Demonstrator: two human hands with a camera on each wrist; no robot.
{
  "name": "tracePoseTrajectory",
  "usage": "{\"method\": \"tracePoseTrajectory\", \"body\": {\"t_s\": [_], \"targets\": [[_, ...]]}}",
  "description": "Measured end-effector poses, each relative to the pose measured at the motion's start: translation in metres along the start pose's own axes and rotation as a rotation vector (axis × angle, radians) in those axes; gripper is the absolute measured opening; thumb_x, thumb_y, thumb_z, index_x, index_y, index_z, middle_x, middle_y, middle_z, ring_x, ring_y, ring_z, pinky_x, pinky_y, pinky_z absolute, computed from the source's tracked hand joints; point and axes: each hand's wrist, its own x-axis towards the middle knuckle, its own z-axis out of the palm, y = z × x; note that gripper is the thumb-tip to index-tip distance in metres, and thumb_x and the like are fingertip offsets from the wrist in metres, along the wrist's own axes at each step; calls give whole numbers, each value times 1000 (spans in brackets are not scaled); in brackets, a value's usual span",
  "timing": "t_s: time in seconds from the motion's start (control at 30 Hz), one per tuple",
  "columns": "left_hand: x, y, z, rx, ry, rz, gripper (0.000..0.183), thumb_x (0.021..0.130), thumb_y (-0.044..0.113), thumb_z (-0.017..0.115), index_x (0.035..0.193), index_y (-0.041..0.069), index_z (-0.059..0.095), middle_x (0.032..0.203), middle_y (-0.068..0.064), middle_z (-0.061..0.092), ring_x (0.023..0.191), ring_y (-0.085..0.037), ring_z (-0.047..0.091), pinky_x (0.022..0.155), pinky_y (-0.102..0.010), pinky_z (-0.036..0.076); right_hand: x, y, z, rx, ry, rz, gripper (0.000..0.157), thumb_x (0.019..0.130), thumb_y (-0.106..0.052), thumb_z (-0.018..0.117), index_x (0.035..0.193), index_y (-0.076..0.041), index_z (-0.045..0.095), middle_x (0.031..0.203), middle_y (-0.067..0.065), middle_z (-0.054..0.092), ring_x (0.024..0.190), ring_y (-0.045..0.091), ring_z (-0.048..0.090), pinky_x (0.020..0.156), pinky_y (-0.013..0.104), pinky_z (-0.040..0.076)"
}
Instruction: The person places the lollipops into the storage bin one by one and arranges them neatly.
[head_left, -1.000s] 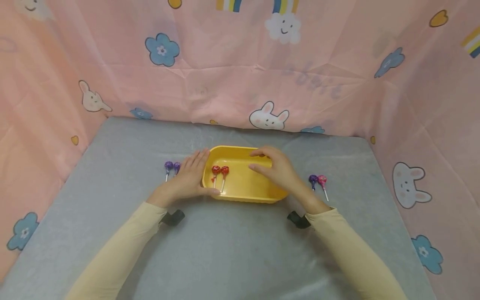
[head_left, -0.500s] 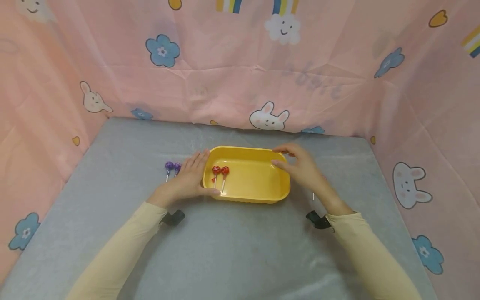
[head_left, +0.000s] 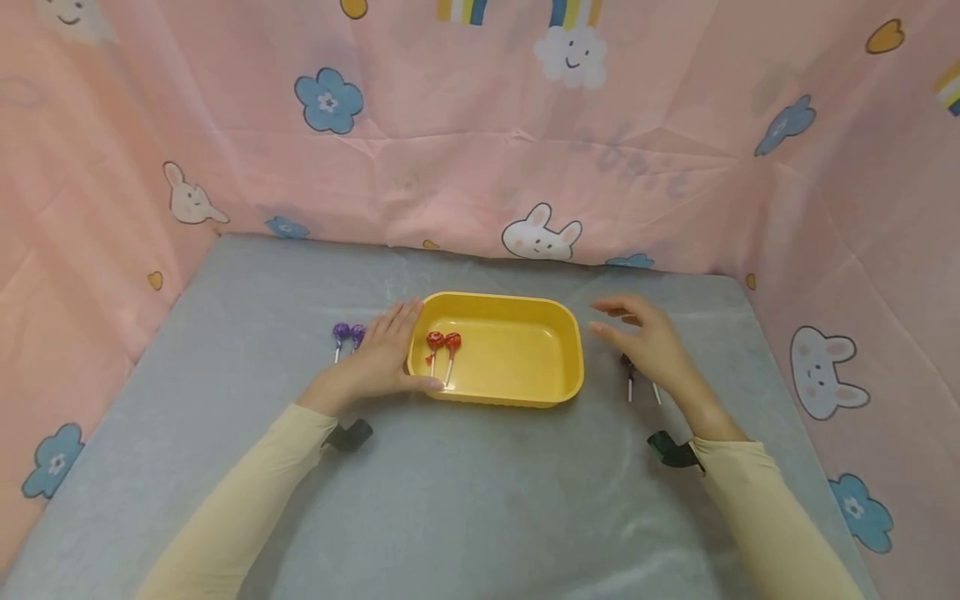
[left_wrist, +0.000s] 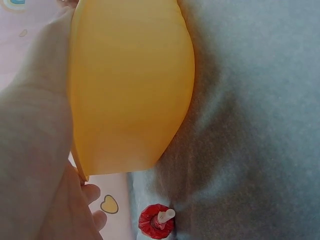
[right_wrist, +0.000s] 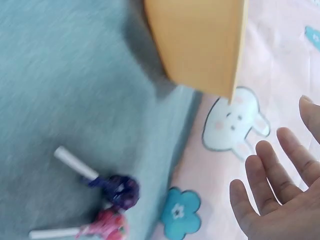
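Observation:
A yellow plastic bin (head_left: pixel 510 399) stands in the middle of the table. Two red lollipops (head_left: pixel 452 342) lie side by side at its left end. My left hand (head_left: pixel 375 358) rests on that end, fingers straight along the far left corner and thumb over the near rim. To the right of the bin, my right hand (head_left: pixel 654 343) hovers with relaxed, parted fingers and holds nothing. It partly covers two lollipops on the cloth; the right wrist view shows them as dark purple (right_wrist: pixel 120 191) and pink (right_wrist: pixel 109 224).
Two purple lollipops (head_left: pixel 342 332) lie left of the bin, one partly behind my left hand. The left wrist view shows a red lollipop (left_wrist: pixel 155 221) on the cloth beside the bin. A pink patterned curtain (head_left: pixel 420 183) borders the grey table (head_left: pixel 465 500).
My right hand has moved right, from over the bin's inside to outside it, above the right-hand lollipops. My left hand and the bin have stayed put.

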Motion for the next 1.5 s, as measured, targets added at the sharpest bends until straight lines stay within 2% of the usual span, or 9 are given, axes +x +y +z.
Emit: {"method": "tracePoseTrajectory", "body": {"t_s": [0.23, 0.5, 0.97, 1.23, 1.33, 1.37, 1.43, 1.5], "targets": [[-1, 1, -1, -1, 0, 5, 131, 75, 75, 67, 159, 8, -8, 169, -10, -6, 157, -35, -5, 127, -56, 1, -6, 19, -6, -9, 17, 63, 48, 96, -40, 64, 133, -9, 59, 134, 14, 58, 123, 32, 51, 112, 58, 36], [0, 1, -1, 10, -9, -9, 131, 75, 74, 67, 159, 8, -9, 169, -10, -6, 157, -34, -6, 127, -55, 0, -7, 36, -8, -22, 27, 64, 51, 97, -40, 62, 132, -4, 58, 133, 20, 58, 123, 37, 51, 110, 62, 36], [0, 2, 0, 10, 5, -7, 131, 75, 72, 69, 159, 7, -8, 169, -11, -5, 157, -35, -3, 127, -56, 1, -15, 60, -14, -61, 14, 124, 49, 98, -38, 61, 131, -1, 58, 136, 25, 53, 127, 42, 48, 111, 66, 31], [2, 1, 0, 1, 7, -1, 131, 75, 74, 68, 159, 8, -8, 169, -11, -4, 157, -35, -3, 127, -56, 2, -18, 70, -14, -57, 20, 124, 46, 98, -32, 63, 128, 2, 60, 136, 29, 52, 125, 44, 49, 108, 67, 33], [1, 1, 0, -2, 3, -2, 131, 75, 74, 68, 159, 8, -8, 169, -11, -4, 157, -34, -4, 127, -56, 1, -19, 74, -12, -47, 0, 137, 46, 98, -31, 63, 129, 3, 59, 135, 29, 53, 125, 44, 50, 108, 63, 36], [1, 1, 0, -2, 4, -2, 131, 75, 73, 68, 159, 8, -8, 169, -11, -5, 157, -34, -4, 127, -56, 2, -19, 75, -12, -48, -8, 147, 47, 98, -32, 63, 129, 2, 59, 135, 28, 53, 125, 43, 51, 106, 59, 40], [1, 1, 1, -1, 4, -2, 131, 75, 74, 68, 159, 8, -8, 169, -11, -5, 157, -34, -4, 127, -56, 2, -19, 78, -11, -50, -27, 170, 48, 98, -33, 62, 131, 1, 59, 135, 27, 55, 121, 41, 54, 99, 46, 49], [0, 1, 1, -3, 6, -2, 131, 75, 74, 68, 159, 8, -8, 169, -11, -5, 157, -34, -4, 127, -56, 2, -20, 80, -9, -69, -36, 189, 49, 97, -36, 62, 131, 0, 59, 134, 25, 56, 119, 38, 56, 89, 28, 51]]}}
